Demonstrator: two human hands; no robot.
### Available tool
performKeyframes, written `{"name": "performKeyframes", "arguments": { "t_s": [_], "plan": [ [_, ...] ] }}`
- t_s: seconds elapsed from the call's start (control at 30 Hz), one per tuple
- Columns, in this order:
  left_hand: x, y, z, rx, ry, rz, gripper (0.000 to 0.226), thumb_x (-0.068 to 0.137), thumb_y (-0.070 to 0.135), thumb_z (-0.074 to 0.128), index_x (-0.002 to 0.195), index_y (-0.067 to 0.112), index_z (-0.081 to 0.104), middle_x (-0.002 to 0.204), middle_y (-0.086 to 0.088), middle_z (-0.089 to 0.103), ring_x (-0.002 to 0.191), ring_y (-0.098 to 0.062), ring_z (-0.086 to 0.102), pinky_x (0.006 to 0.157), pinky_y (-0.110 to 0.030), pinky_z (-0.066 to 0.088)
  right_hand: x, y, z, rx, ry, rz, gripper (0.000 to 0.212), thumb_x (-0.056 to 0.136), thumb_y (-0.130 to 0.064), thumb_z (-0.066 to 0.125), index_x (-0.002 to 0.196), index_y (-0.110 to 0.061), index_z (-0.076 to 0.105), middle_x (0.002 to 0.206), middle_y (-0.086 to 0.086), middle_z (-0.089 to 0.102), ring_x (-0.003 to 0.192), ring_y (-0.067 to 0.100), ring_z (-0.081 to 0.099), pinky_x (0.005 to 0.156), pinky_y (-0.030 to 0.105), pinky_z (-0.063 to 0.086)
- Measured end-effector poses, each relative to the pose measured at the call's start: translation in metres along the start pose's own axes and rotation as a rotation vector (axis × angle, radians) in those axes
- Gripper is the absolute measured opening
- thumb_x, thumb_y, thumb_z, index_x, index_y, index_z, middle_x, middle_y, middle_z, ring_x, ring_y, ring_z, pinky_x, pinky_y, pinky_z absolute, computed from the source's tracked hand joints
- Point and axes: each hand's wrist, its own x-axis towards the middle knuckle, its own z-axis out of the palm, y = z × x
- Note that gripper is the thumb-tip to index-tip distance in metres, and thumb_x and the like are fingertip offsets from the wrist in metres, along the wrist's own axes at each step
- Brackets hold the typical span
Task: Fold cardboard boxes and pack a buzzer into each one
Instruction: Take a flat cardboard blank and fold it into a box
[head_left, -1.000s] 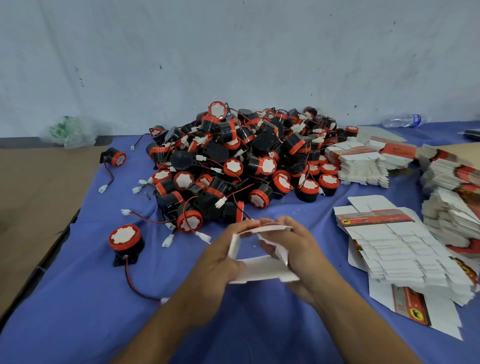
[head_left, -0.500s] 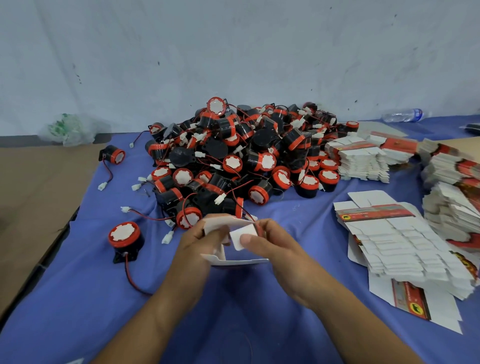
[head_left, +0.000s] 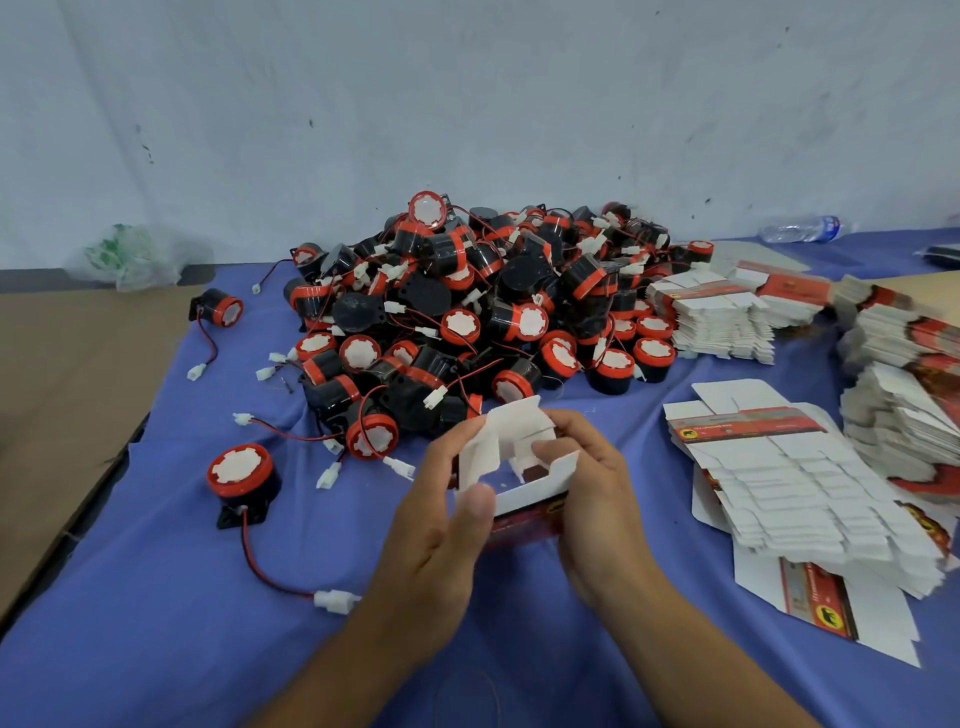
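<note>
A partly folded cardboard box (head_left: 519, 460) is held just above the blue-covered tabletop (head_left: 156, 597), in front of the person and directly before a large heap of buzzers (head_left: 467, 312). The box is grasped from both sides. The left grip (head_left: 441, 525) is closed round its left wall, with the thumb pressed on the near panel and the fingers curled behind a raised flap. The right grip (head_left: 592, 499) is wrapped round the right side, with one fingertip laid on an inner flap. The white inside of the box is turned upward and its flaps are seen standing open; a red printed face is visible along the lower edge. A single buzzer (head_left: 241, 475) is set apart on the cloth to the left, its red and black lead ending in a white connector (head_left: 335, 600) just beside the left wrist. Another lone buzzer (head_left: 221, 309) is seen farther back on the left. Flat box blanks (head_left: 810, 483) are fanned out to the right of the grips, with further stacks (head_left: 711, 317) lying behind them. A plastic bottle (head_left: 802, 228) is laid by the wall, and a crumpled bag (head_left: 135, 254) is seen at far left.
</note>
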Motion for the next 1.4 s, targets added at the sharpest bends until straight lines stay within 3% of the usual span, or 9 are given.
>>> {"name": "performKeyframes", "arguments": {
  "t_s": [0.27, 0.43, 0.57, 0.63, 0.83, 1.03, 1.13, 1.23, 1.4],
  "plan": [
    [0.011, -0.003, -0.005, -0.198, 0.187, -0.115, 0.026, 0.089, 0.029, 0.051, 0.113, 0.037, 0.058, 0.109, 0.013, 0.066, 0.1, -0.007, 0.063, 0.08, -0.023, 0.052, -0.02, 0.003, 0.012, -0.13, -0.085, -0.191, 0.039, 0.092, -0.059, 0.045, 0.1, -0.03, 0.07, 0.096, -0.001, 0.073, 0.084, 0.011, 0.07, 0.065, 0.022, 0.054],
    [0.013, 0.002, -0.007, -0.216, 0.222, -0.122, 0.032, 0.089, 0.017, 0.051, 0.109, 0.033, 0.071, 0.109, 0.005, 0.072, 0.1, -0.01, 0.067, 0.077, -0.019, 0.053, -0.02, 0.004, 0.013, -0.261, -0.13, -0.287, 0.016, 0.087, -0.031, 0.065, 0.103, -0.027, 0.064, 0.09, -0.003, 0.069, 0.079, 0.011, 0.067, 0.064, 0.021, 0.052],
    [0.004, 0.005, 0.0, 0.052, 0.219, -0.01, 0.044, 0.097, 0.034, 0.05, 0.139, 0.04, 0.038, 0.137, 0.031, 0.049, 0.128, 0.002, 0.048, 0.099, -0.016, 0.044, -0.016, 0.0, 0.012, -0.091, -0.052, -0.25, 0.014, 0.085, -0.019, 0.065, 0.098, -0.024, 0.064, 0.087, -0.002, 0.071, 0.076, 0.009, 0.069, 0.058, 0.021, 0.055],
    [-0.001, 0.006, 0.007, 0.228, 0.135, 0.075, 0.064, 0.092, 0.045, 0.054, 0.147, 0.032, 0.025, 0.151, 0.024, 0.034, 0.139, 0.0, 0.035, 0.106, -0.015, 0.036, -0.012, -0.003, 0.009, -0.032, -0.005, -0.242, 0.018, 0.085, -0.019, 0.065, 0.102, -0.018, 0.062, 0.088, -0.001, 0.072, 0.079, 0.012, 0.069, 0.062, 0.024, 0.055],
    [0.001, 0.005, 0.001, 0.496, 0.086, 0.19, 0.076, 0.083, 0.062, 0.059, 0.144, 0.027, 0.031, 0.152, 0.003, 0.028, 0.141, 0.002, 0.024, 0.105, -0.004, 0.025, -0.011, -0.003, 0.004, 0.069, -0.203, -0.129, 0.022, 0.083, -0.038, 0.074, 0.091, -0.024, 0.061, 0.102, 0.003, 0.067, 0.087, 0.021, 0.062, 0.071, 0.035, 0.053],
    [0.008, 0.008, -0.003, 0.545, 0.107, 0.297, 0.066, 0.073, 0.042, 0.072, 0.128, 0.016, 0.045, 0.128, 0.0, 0.038, 0.122, 0.003, 0.039, 0.092, -0.003, 0.034, -0.012, -0.008, 0.003, -0.033, -0.354, -0.003, 0.043, 0.083, -0.064, 0.065, 0.099, -0.024, 0.068, 0.115, -0.007, 0.067, 0.111, 0.016, 0.063, 0.091, 0.038, 0.05],
    [0.007, 0.007, -0.007, 0.53, 0.086, 0.251, 0.068, 0.075, 0.043, 0.071, 0.131, 0.018, 0.041, 0.129, 0.01, 0.038, 0.122, 0.0, 0.043, 0.09, -0.006, 0.038, -0.009, -0.011, 0.001, -0.093, -0.397, 0.034, 0.037, 0.08, -0.052, 0.074, 0.084, -0.021, 0.055, 0.117, -0.002, 0.066, 0.104, 0.022, 0.065, 0.082, 0.031, 0.052],
    [0.006, 0.007, -0.009, 0.445, 0.054, 0.124, 0.085, 0.072, 0.044, 0.074, 0.141, 0.02, 0.031, 0.133, 0.026, 0.035, 0.122, 0.0, 0.047, 0.087, -0.012, 0.047, -0.007, -0.017, -0.004, -0.246, -0.425, 0.035, 0.026, 0.082, -0.041, 0.074, 0.1, -0.031, 0.059, 0.113, -0.003, 0.068, 0.098, 0.017, 0.069, 0.075, 0.027, 0.056],
    [0.007, 0.003, -0.008, 0.638, -0.023, 0.155, 0.095, 0.072, 0.047, 0.067, 0.15, 0.012, 0.027, 0.141, 0.012, 0.027, 0.132, 0.011, 0.026, 0.098, 0.0, 0.027, -0.01, -0.013, -0.003, -0.426, -0.394, -0.099, 0.043, 0.093, -0.024, 0.07, 0.132, -0.036, 0.055, 0.12, -0.011, 0.066, 0.11, 0.012, 0.065, 0.087, 0.033, 0.058]
  ]
}}
